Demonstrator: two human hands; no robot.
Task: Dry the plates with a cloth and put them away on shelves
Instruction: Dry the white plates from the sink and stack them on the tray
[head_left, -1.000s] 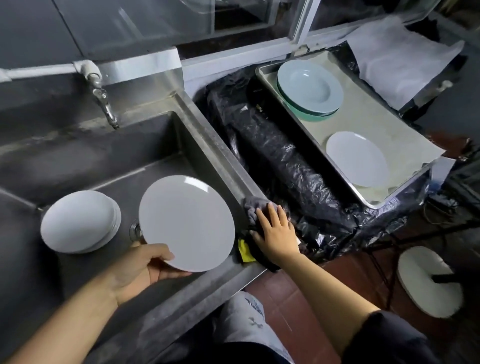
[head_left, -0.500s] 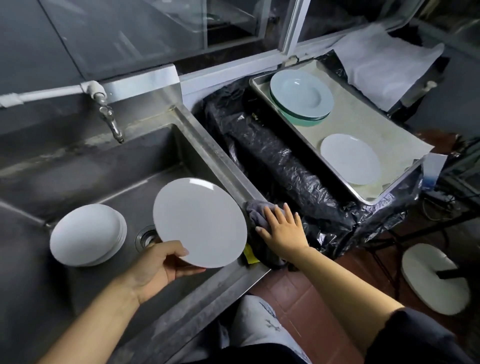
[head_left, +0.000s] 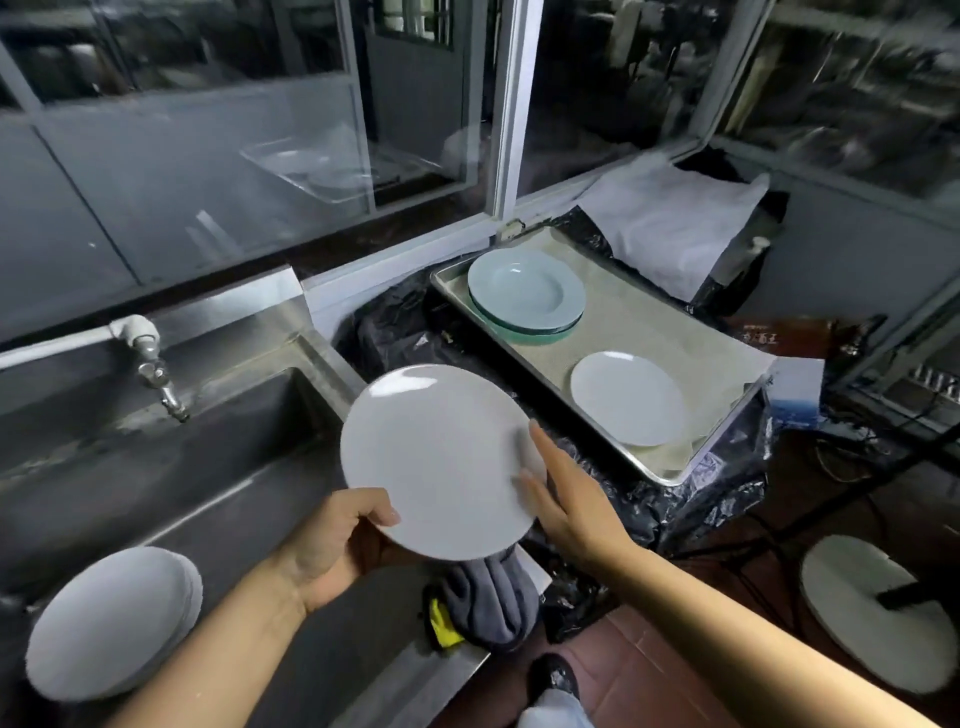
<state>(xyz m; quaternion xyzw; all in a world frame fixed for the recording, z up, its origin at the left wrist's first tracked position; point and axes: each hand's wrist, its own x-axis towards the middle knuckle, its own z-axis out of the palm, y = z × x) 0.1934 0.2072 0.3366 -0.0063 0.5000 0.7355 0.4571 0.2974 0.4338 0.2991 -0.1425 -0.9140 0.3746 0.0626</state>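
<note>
Now lifted plate (head_left: 439, 460) off sink (head_left: 249, 467), pinched by left hand (head_left: 332, 545); right hand (head_left: 563, 496), flat-fingered, steadied rim, cloth (head_left: 491, 603) left behind — drying pending.

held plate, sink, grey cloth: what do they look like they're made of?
Held plate: likely glazed ceramic, possibly melamine; white, glossy, window highlight at its rim. Sink: stainless steel, brushed and dull, streaky grey sheen. Grey cloth: soft fabric, maybe microfibre; matte, hanging in folds.

A dishwashing kitchen: steel sink (head_left: 249, 467), tap (head_left: 156, 371), stacked plates (head_left: 111, 621).
</note>
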